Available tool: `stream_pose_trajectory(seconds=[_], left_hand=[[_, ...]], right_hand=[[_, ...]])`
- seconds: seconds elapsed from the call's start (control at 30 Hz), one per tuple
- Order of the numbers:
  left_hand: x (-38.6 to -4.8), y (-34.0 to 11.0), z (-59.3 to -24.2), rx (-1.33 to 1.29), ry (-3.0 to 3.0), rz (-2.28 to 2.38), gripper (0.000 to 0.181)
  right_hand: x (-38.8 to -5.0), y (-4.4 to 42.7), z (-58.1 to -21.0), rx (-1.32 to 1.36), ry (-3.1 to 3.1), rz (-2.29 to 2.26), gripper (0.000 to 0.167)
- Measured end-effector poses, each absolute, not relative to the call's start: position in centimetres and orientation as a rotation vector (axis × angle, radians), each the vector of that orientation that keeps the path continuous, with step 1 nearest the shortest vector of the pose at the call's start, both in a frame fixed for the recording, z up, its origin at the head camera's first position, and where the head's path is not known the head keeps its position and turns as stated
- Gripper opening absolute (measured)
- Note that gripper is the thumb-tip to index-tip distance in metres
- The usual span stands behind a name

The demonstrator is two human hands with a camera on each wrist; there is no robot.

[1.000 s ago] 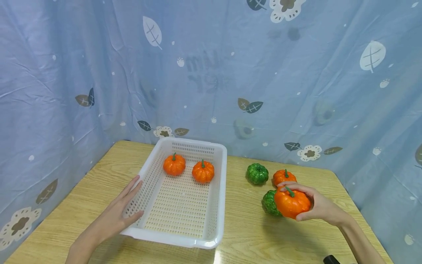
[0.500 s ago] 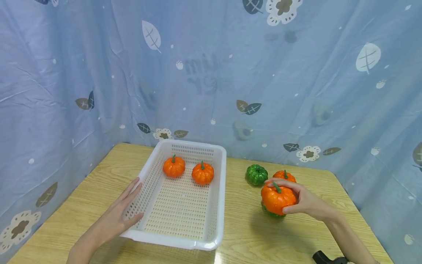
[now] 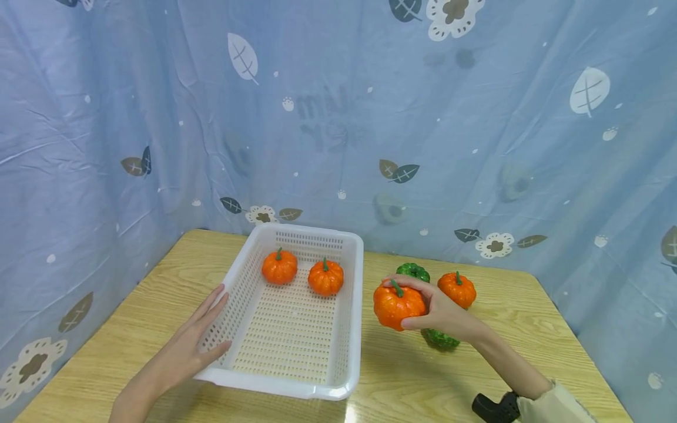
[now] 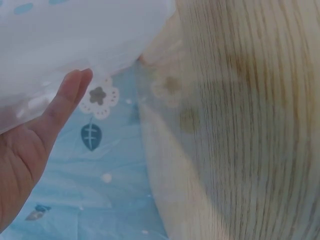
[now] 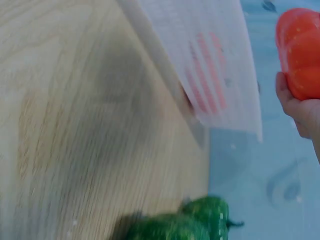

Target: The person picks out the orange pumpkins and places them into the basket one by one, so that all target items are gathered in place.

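White plastic meets the left hand point(image 3: 185, 346), its fingers spread against the left side of the basket point(image 3: 267, 384). Two orange pumpkins point(image 3: 280, 267) sit inside, at the far end. Faint mirrored lettering on the blue curtain point(image 3: 185, 117) is too blurred to read. Just right of the basket, above the tabletop point(image 3: 383, 376), the right hand point(image 3: 441, 311) pinches a third orange pumpkin point(image 3: 398, 306) between fingers and thumb. Nearby lie two green pumpkins point(image 3: 414, 271) and, farther right, a fourth orange pumpkin point(image 3: 457, 289).
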State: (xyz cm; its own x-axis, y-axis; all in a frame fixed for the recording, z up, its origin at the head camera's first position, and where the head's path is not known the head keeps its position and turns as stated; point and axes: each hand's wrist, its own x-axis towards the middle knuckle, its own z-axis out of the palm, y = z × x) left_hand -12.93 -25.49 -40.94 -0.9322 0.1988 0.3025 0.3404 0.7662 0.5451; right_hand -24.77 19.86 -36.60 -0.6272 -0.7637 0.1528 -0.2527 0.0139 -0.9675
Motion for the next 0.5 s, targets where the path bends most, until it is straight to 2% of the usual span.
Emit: stream_pose_trajectory(seconds=[0.5], left_hand=[[-12.9, -25.4, -41.1, -0.46, -2.701, -0.926, 0.08]], right_hand=[[-25.0, 9.9, -36.0, -1.049, 1.841, -1.665, 0.068]])
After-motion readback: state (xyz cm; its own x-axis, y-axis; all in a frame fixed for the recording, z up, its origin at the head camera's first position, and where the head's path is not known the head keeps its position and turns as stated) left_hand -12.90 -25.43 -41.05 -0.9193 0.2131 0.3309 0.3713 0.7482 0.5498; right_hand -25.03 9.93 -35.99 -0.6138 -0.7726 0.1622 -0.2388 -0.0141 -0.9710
